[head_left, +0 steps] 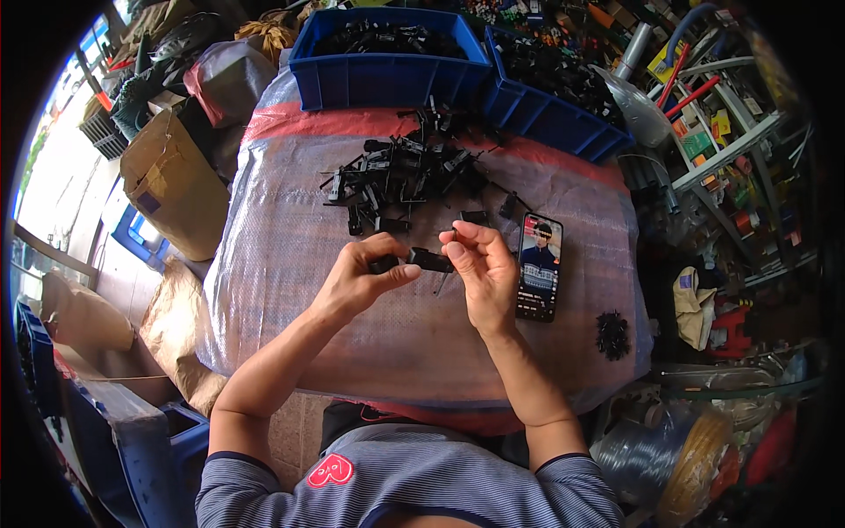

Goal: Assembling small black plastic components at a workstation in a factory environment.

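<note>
My left hand (365, 268) is closed around a black plastic part (429, 260), whose blocky end sticks out to the right past my thumb. Close by, my right hand (482, 271) pinches its thumb and forefinger together over something small and dark, too small to name. Just beyond both hands, a loose heap of similar black plastic parts (405, 167) lies on the woven plastic sheet (352, 352). A phone (539, 264) with its screen lit lies right of my right hand. Further right is a little pile of tiny black pieces (612, 335).
Two blue bins (387, 75) (554, 114) full of black parts stand along the far edge. A brown paper sack (172, 185) is at the left. Metal racking (731, 167) with clutter rises at the right, above a wrapped spool (656, 453).
</note>
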A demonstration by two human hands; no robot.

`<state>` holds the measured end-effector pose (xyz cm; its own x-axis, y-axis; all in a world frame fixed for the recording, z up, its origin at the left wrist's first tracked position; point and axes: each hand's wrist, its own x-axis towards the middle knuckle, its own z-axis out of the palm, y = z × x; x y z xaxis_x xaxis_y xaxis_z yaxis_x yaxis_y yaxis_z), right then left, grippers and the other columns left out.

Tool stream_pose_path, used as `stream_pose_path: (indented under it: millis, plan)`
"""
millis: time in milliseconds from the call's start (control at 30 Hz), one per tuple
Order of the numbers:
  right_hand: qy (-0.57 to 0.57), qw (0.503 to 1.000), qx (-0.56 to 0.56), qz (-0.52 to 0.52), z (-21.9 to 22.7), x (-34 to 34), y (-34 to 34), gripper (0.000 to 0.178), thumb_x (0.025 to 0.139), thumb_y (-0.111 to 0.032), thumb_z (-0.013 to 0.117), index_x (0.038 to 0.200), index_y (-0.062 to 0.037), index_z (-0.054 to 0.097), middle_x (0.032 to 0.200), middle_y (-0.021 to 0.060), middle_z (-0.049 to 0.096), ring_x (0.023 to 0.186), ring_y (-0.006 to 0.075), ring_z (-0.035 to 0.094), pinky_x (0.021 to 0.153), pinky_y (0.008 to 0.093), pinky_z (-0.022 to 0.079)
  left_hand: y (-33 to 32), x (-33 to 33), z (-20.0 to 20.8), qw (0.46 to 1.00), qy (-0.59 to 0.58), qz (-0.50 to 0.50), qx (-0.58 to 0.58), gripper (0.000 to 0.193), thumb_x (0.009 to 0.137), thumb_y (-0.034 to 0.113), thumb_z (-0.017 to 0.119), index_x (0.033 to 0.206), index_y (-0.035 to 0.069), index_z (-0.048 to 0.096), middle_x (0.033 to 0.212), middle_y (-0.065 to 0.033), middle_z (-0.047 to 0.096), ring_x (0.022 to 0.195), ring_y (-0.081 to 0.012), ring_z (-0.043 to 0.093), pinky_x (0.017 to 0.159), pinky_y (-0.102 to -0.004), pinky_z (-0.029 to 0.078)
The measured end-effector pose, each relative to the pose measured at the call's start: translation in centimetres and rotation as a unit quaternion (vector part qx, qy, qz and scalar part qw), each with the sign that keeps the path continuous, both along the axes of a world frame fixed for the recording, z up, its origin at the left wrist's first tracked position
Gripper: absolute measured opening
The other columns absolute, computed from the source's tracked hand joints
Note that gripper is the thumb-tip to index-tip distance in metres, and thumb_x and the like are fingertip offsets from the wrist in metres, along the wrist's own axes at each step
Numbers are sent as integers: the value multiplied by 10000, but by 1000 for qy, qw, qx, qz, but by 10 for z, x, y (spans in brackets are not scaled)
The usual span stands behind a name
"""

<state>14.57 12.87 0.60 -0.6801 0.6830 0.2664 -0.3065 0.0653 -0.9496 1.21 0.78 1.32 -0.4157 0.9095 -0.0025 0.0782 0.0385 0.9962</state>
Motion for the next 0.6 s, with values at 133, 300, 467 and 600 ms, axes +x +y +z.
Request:
stream_pose_path:
  millis: [133, 300, 467, 600]
  plan:
    - [-15, 999, 25, 24, 2, 1, -3, 187, 857, -48, 570, 1040, -18, 555, 1022, 66, 579, 876, 93, 543, 800, 213, 443, -2, -1, 1, 998, 65, 11, 11, 209, 754, 124, 686, 834, -31, 572, 777, -8, 501, 715, -88, 479, 623, -229, 382]
    - [-37, 991, 35, 121, -1, 1, 0, 124, 864, -60, 564, 983, -28, 556, 1074, 54, 536, 944, 90, 501, 815, 213, 404, -1, 7, 0, 986, 135, 42, 90, 214, 696, 18, 686, 897, -10, 620, 796, -62, 571, 710, -139, 538, 620, -257, 415]
    - [-37, 950, -225, 211, -11, -2, 0, 93, 874, -92, 551, 943, -29, 546, 981, 42, 574, 887, 89, 517, 831, 217, 383, -3, 7, -2, 934, 306, 72, 169, 220, 680, 5, 694, 888, -6, 621, 781, -87, 588, 677, -183, 561, 593, -278, 432]
    - [1, 930, -273, 247, -20, -1, 6, 104, 886, -119, 538, 937, -28, 544, 910, 27, 589, 856, 83, 511, 807, 215, 383, -1, 10, -4, 910, 369, 75, 172, 205, 680, 14, 697, 871, 2, 623, 752, -75, 582, 656, -160, 549, 572, -270, 424]
